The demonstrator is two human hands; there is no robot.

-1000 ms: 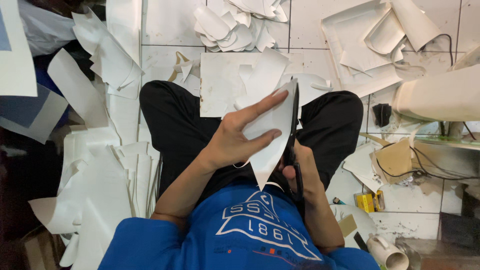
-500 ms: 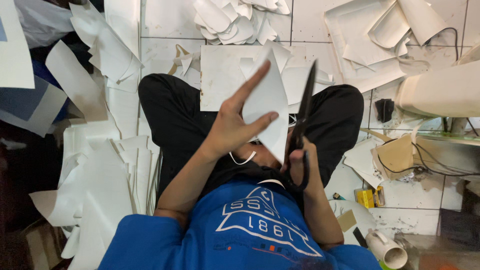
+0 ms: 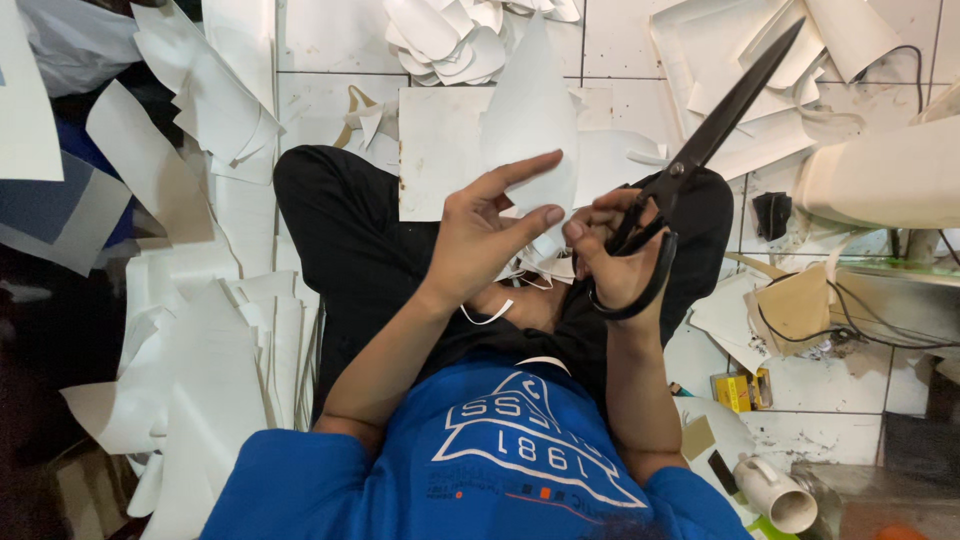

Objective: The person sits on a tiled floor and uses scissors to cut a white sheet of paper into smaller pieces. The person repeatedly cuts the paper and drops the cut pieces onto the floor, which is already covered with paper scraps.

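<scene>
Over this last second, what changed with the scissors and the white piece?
The right hand swung the black scissors away from the white piece, blades now pointing up to the right. The left hand turned the piece upright, both hands pinching its lower edge. The person stayed seated among white scraps.

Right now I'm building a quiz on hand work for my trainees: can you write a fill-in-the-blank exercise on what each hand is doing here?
1. The right hand holds a pair of black ____, blades pointing up and away.
2. The left hand holds up a cut piece coloured ____.
3. The person sits cross-legged in a shirt coloured ____.

Missing words: scissors; white; blue
</scene>
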